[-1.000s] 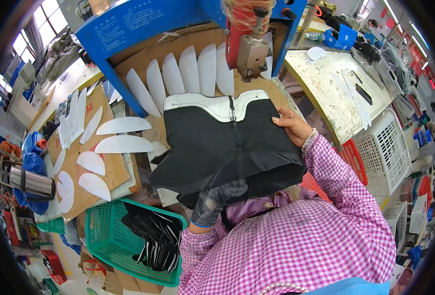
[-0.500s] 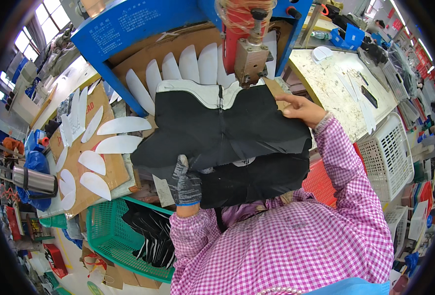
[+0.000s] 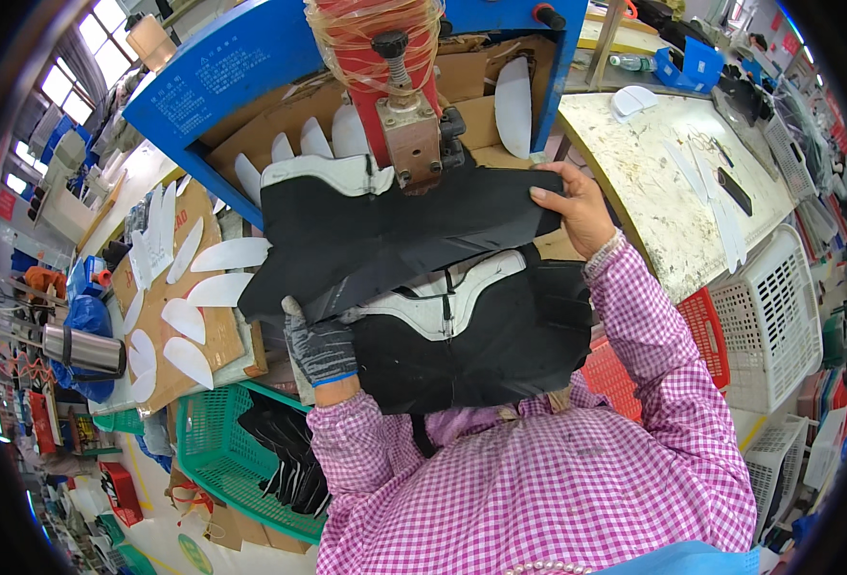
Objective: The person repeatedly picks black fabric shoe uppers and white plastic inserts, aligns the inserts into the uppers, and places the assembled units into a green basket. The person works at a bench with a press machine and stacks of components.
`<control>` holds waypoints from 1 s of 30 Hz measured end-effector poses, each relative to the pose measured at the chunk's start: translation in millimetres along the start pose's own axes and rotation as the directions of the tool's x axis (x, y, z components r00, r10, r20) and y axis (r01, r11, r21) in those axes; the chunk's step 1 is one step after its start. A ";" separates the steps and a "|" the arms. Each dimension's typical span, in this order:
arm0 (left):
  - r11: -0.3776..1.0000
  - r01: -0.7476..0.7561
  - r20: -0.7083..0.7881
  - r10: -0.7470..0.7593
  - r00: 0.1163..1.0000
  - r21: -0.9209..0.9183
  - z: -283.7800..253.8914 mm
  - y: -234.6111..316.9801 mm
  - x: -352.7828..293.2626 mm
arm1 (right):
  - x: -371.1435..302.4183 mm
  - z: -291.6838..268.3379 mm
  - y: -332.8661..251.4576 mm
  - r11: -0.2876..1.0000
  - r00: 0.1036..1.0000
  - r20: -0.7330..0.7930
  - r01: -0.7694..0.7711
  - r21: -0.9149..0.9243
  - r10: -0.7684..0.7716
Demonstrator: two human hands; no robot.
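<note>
A black sheet-like piece [image 3: 400,230] with a white shaped strip [image 3: 318,175] along its far edge reaches under the metal head [image 3: 414,149] of a blue-framed machine. My left hand [image 3: 318,347], in a grey knitted glove, grips its near left edge, thumb on top. At the far right corner, my bare right hand [image 3: 577,206] pinches the same piece between thumb and fingers. Closer to my body lies a second black piece [image 3: 462,359] with a curved white strip [image 3: 443,307], partly covered by the first. The head hides the right part of the held piece's white strip.
White curved blanks stand inside the blue frame [image 3: 213,81], and more lie on cardboard [image 3: 203,335] at left. A green basket [image 3: 217,470] holds black pieces. At right are a worktable [image 3: 658,225] with scissors, a red basket [image 3: 615,374] and a white crate [image 3: 764,316].
The held piece has shifted left and its white strip's right part now sits beneath the metal head. The second piece's white strip has come into view. Both hands keep their hold.
</note>
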State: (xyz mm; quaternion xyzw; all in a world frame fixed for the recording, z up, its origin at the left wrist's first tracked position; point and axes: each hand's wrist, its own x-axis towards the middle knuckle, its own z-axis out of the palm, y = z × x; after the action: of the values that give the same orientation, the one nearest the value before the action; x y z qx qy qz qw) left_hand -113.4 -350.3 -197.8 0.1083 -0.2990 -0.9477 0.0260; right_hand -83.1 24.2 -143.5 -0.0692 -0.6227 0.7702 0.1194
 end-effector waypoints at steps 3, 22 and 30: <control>0.992 -0.126 -0.045 0.127 0.991 0.030 -17.0 17.7 8.8 | 20.1 18.9 8.7 0.995 0.996 0.085 -0.046 0.092 0.038; 0.545 -0.317 0.390 -0.021 0.920 0.776 5.5 20.2 -0.4 | -15.2 -84.3 -11.9 0.994 0.990 -0.116 -0.064 0.090 0.074; 0.824 0.107 0.065 -0.171 0.983 0.556 37.8 -10.0 42.8 | -19.5 -87.4 -20.8 0.994 0.975 -0.219 -0.020 0.111 0.044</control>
State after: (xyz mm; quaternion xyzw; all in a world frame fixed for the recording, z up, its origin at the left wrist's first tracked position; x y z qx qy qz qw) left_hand -163.3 -325.8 -181.4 0.0794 -0.5509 -0.8257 -0.0919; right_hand -40.1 105.4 -142.8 -0.1578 -0.5618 0.7921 0.1790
